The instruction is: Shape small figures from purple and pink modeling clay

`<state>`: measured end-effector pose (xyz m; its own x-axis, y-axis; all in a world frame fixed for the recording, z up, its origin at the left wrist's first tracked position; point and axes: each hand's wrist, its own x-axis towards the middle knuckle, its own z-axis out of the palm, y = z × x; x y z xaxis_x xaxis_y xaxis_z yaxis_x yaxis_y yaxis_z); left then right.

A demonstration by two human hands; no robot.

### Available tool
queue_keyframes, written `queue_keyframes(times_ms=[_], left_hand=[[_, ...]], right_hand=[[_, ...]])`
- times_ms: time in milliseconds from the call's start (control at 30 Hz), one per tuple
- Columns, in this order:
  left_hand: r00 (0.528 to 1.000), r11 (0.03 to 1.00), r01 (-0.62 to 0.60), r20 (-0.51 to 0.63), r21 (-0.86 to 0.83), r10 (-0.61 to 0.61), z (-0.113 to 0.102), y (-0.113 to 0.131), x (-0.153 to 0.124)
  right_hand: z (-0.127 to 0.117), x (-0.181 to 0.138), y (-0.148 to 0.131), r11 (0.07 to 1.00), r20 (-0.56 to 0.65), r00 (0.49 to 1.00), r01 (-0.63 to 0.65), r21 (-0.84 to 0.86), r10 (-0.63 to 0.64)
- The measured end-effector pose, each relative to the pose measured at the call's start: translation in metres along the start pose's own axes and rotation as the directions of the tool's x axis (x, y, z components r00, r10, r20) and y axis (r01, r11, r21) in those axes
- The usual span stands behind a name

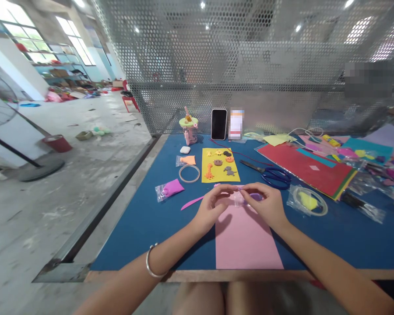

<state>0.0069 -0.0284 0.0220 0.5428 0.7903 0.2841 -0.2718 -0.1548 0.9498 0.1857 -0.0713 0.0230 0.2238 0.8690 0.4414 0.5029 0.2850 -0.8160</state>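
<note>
My left hand (pixel 213 204) and my right hand (pixel 265 202) meet over the far end of a pink paper sheet (pixel 246 245) on the blue table (pixel 134 227). Both pinch a small clear plastic bag (pixel 239 199) with a purple lump (pixel 256 197) inside it. A pink modelling tool (pixel 192 203) lies just left of my left hand. Beyond the hands lies a yellow sheet (pixel 205 173) with small clay animals on it.
A bag of pink clay (pixel 169 189), a ring of tape (pixel 189 173) and an orange clay bag (pixel 187 160) lie left. Blue-handled scissors (pixel 272 175), coloured sheets (pixel 311 170) and a yellow clay bag (pixel 307 201) lie right. A phone (pixel 219 124) and cup (pixel 188 127) stand by a mesh wall.
</note>
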Motion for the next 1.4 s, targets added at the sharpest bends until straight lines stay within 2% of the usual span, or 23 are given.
queue_keyframes(times_ms=[167, 300, 500, 733, 867, 1067, 1400], left_hand=[[1.0, 0.996, -0.008, -0.012, 0.088, 0.009, -0.002, -0.006, 0.001], [0.999, 0.996, 0.007, -0.047, 0.089, -0.003, -0.003, -0.005, 0.001], [0.988, 0.992, 0.123, -0.091, -0.005, -0.123, 0.001, -0.001, 0.002], [0.976, 0.963, 0.208, -0.032, -0.172, -0.216, 0.0, -0.008, 0.003], [0.976, 0.952, 0.213, 0.011, -0.222, -0.216, 0.0, -0.008, 0.002], [0.976, 0.941, 0.216, 0.014, -0.26, -0.22, 0.001, -0.008, 0.002], [0.973, 0.925, 0.226, 0.036, -0.305, -0.226, 0.004, -0.005, 0.002]], right_hand=[[0.001, 0.0, 0.0, 1.0, 0.012, 1.0, -0.004, 0.003, 0.004], [0.002, 0.002, 0.002, 0.999, 0.011, 0.999, -0.033, 0.043, 0.032], [0.003, 0.003, 0.007, 0.979, 0.014, 0.994, -0.11, 0.173, 0.109], [0.007, 0.002, 0.006, 0.939, 0.038, 0.984, -0.176, 0.294, 0.173], [0.009, 0.002, 0.007, 0.926, 0.044, 0.979, -0.202, 0.319, 0.199], [0.011, 0.001, 0.006, 0.916, 0.065, 0.977, -0.212, 0.341, 0.202], [0.013, 0.001, 0.001, 0.917, 0.02, 0.978, -0.201, 0.344, 0.206]])
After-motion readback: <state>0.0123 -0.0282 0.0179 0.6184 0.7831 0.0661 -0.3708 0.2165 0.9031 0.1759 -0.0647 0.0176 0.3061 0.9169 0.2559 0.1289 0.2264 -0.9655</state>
